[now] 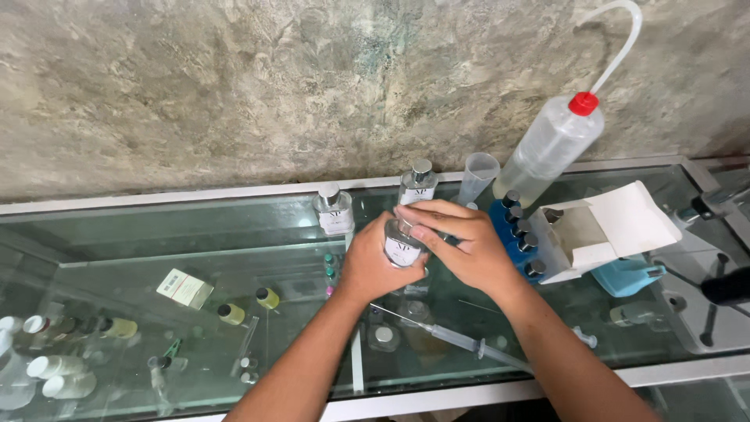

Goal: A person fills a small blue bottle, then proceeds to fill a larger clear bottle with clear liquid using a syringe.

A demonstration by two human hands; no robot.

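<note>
Clear glass bottle with white label, red-capped wash bottle, blue tray, mottled grey wall.

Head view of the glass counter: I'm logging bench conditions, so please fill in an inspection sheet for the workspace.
Surface: glass counter, see-through, with small bottles on the shelves below.
Job's things: clear glass bottle held over the counter; two like bottles stand behind it by the wall.
Clutter: syringe, wash bottle with red cap, plastic measuring cylinder, open white box, row of dark-capped vials.
Grippers: left hand grips the bottle's body; right hand covers its top.
Cables: nothing seen.
Surroundings: rough stone-look wall; metal stand at right.
</note>
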